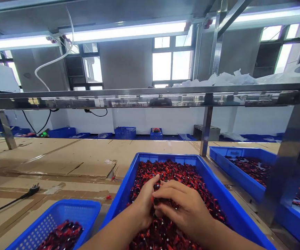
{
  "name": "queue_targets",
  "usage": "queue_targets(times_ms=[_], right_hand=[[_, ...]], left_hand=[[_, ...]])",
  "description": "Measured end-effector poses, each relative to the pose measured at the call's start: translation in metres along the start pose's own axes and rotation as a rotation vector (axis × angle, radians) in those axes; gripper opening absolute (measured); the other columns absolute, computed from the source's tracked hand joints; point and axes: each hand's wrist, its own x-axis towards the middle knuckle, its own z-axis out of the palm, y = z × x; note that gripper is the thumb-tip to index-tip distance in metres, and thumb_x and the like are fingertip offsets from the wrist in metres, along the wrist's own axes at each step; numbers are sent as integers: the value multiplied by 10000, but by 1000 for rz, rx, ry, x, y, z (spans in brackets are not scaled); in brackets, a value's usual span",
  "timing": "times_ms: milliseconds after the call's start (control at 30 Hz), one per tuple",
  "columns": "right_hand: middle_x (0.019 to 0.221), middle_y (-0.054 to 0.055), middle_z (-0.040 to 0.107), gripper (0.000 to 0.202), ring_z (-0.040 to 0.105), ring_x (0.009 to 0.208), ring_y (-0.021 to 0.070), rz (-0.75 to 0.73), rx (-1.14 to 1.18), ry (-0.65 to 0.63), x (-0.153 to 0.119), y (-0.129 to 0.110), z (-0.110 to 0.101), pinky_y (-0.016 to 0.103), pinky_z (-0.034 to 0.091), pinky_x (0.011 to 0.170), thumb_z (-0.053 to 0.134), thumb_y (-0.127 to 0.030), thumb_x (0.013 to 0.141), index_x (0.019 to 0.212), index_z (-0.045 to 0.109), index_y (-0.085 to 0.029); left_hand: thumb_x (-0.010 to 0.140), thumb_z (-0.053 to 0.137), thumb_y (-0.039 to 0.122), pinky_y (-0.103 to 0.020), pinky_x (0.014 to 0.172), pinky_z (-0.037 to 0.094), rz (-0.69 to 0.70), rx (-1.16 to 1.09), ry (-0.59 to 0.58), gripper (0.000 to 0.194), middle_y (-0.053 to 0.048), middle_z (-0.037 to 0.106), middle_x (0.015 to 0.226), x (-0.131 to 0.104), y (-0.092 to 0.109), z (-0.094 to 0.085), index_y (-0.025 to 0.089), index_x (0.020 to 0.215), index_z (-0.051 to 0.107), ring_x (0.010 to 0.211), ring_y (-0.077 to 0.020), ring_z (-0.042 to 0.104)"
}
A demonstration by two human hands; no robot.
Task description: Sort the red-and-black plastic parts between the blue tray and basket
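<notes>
Both my hands are together above a large blue bin [118,198] heaped with small glossy red-and-black parts [170,170]. My left hand [145,203] is curled with its thumb up, closed around one or more small dark parts [156,186]. From the other side my right hand [182,205] bends over it, fingers closed against a red-and-black part between the two hands. The fingers hide most of what is held. A smaller blue perforated basket [89,210] stands at lower left, with similar red-and-black parts [63,234] inside.
On the right, more blue bins [240,173] hold similar parts, behind a metal post [282,156]. Brown cardboard [71,152] covers the table. A black plug [33,189] and its cord lie at left. A metal shelf rail [129,97] crosses above the table.
</notes>
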Motion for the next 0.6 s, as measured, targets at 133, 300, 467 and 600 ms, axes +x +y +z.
queue_targets(times_ms=[133,300,467,600], right_hand=[[921,45,683,251,652,838,162,-9,0,11,0,2,2,263,542,762,639,-115,834,1054,666,-230],[983,54,679,231,651,906,184,78,-139,-15,-3,8,1,290,530,794,620,-122,848,1048,655,-233],[905,48,669,179,656,797,204,345,-390,-223,-7,16,-3,324,515,705,628,-154,832,990,670,-225],[854,45,676,113,655,783,206,396,-501,-260,-7,23,-5,310,492,684,622,-175,824,920,667,-216]], left_hand=[[836,449,575,-177,319,164,48,35,-5,439,34,415,453,7,3,-5,186,635,492,323,-77,345],[830,452,578,-176,321,145,122,150,-13,400,41,436,478,15,7,-12,197,734,529,322,-72,310],[826,485,566,-158,324,184,197,304,18,382,21,506,536,15,6,-13,192,773,550,368,-76,380],[822,498,562,-150,334,201,208,381,4,385,31,476,533,9,1,-7,185,763,546,392,-74,385]])
